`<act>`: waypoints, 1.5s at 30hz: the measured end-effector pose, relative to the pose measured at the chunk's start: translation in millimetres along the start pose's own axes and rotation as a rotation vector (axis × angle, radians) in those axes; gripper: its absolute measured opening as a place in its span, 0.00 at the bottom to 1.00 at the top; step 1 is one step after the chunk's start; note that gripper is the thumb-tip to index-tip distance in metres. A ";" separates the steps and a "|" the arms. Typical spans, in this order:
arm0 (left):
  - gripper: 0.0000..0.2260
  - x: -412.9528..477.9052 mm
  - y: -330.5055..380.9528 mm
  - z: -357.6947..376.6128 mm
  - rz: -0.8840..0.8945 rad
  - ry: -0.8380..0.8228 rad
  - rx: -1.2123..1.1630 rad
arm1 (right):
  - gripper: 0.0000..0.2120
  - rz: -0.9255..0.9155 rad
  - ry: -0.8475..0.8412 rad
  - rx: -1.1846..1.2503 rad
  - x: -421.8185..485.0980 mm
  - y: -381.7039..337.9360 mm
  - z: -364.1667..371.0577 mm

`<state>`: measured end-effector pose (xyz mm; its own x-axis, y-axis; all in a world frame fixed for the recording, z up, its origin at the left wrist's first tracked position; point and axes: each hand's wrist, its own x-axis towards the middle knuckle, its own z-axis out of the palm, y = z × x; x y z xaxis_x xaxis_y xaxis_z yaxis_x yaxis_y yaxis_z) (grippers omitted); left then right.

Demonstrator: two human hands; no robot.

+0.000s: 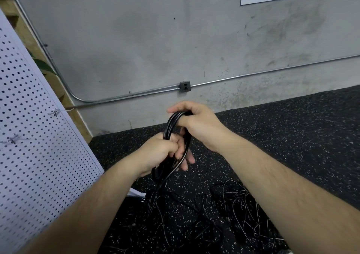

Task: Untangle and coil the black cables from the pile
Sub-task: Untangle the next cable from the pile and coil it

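A bundle of black cable loops (pixel 171 126) stands upright between both hands, above the floor. My left hand (pixel 162 151) grips the lower part of the bundle, fingers curled round it. My right hand (pixel 194 122) holds the top of the loops, thumb and fingers wrapped over them. From the bundle a strand hangs down into the tangled pile of black cables (pixel 204 210) lying on the speckled black floor below my forearms.
A white perforated panel (pixel 35 146) leans at the left. A grey concrete wall (pixel 155 39) with a metal conduit and a socket box (pixel 184 86) is straight ahead. Speckled black rubber flooring (pixel 292 127) spreads to the right.
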<state>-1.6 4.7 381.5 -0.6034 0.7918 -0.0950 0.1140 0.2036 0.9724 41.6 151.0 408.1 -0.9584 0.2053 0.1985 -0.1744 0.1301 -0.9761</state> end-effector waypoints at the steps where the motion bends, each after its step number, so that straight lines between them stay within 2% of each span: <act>1: 0.10 0.3 -0.8 0.3 0.007 -0.013 0.006 | 0.09 0.016 0.053 0.055 1.6 0.1 -0.9; 4: 0.14 -0.9 -2.7 4.5 0.039 -0.022 0.019 | 0.08 0.081 0.204 0.256 10.0 -1.6 -8.4; 7: 0.07 -0.6 -5.6 10.2 0.040 -0.018 -0.035 | 0.09 0.122 0.274 0.342 15.4 -1.2 -17.8; 9: 0.08 -0.5 -9.7 14.1 0.064 -0.004 -0.040 | 0.10 0.149 0.309 0.374 18.1 -0.9 -25.0; 12: 0.16 2.2 -17.8 14.0 0.182 0.210 0.107 | 0.11 0.159 0.346 0.315 20.9 0.9 -34.1; 14: 0.19 3.0 -16.7 13.1 0.227 0.356 0.042 | 0.11 0.142 0.380 0.280 23.0 3.3 -39.6; 15: 0.18 3.3 -14.2 12.4 0.237 0.376 -0.050 | 0.11 0.131 0.394 0.265 23.9 4.4 -42.4; 17: 0.14 3.0 -7.2 10.4 0.218 0.309 -0.318 | 0.10 0.123 0.408 0.250 25.0 7.1 -49.0; 20: 0.07 -1.4 -1.0 4.6 0.150 0.048 -0.707 | 0.09 0.137 0.410 0.224 25.3 13.5 -57.0; 22: 0.07 -2.9 -0.3 0.7 0.135 -0.073 -0.742 | 0.09 0.171 0.415 0.249 25.6 16.0 -58.9; 23: 0.11 -3.0 0.3 0.0 0.128 -0.100 -0.727 | 0.09 0.198 0.417 0.290 26.1 16.0 -59.1; 25: 0.18 0.0 -0.4 1.4 0.109 -0.070 -0.717 | 0.10 0.251 0.421 0.403 26.6 13.7 -60.7; 26: 0.18 1.5 -0.8 4.1 0.119 -0.035 -0.734 | 0.10 0.272 0.425 0.444 27.4 13.1 -62.3; 28: 0.08 4.4 -2.2 9.4 0.163 0.012 -0.831 | 0.11 0.302 0.426 0.475 29.4 14.0 -65.1; 31: 0.14 2.9 -1.8 10.4 0.186 -0.078 -0.969 | 0.11 0.354 0.389 0.494 28.2 14.6 -63.5; 33: 0.13 0.2 -0.4 7.8 0.169 -0.168 -0.894 | 0.09 0.370 0.359 0.523 27.1 10.5 -62.8; 34: 0.13 1.1 -3.0 5.0 0.144 -0.185 -0.771 | 0.10 0.373 0.344 0.530 26.5 7.2 -63.5; 37: 0.14 5.4 -13.7 5.0 0.090 0.027 0.028 | 0.14 0.402 0.331 0.548 26.7 0.8 -65.1; 38: 0.14 9.7 -18.5 6.6 0.104 0.130 0.229 | 0.15 0.417 0.333 0.554 25.6 1.0 -64.1; 39: 0.14 13.3 -23.6 8.0 0.118 0.227 0.334 | 0.15 0.433 0.332 0.546 24.6 1.6 -61.3; 41: 0.15 19.1 -31.7 9.6 0.142 0.339 0.456 | 0.12 0.434 0.340 0.519 23.4 2.2 -55.6; 42: 0.15 21.4 -36.5 9.9 0.143 0.336 0.474 | 0.12 0.422 0.356 0.505 22.6 2.3 -54.0; 45: 0.12 15.4 -40.3 9.3 0.116 0.128 0.244 | 0.15 0.307 0.330 0.361 22.6 3.4 -52.3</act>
<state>-8.1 14.0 338.9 -0.6681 0.7419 0.0568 0.3652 0.2604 0.8938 31.1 206.8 413.9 -0.8661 0.4806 -0.1376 -0.0212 -0.3104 -0.9504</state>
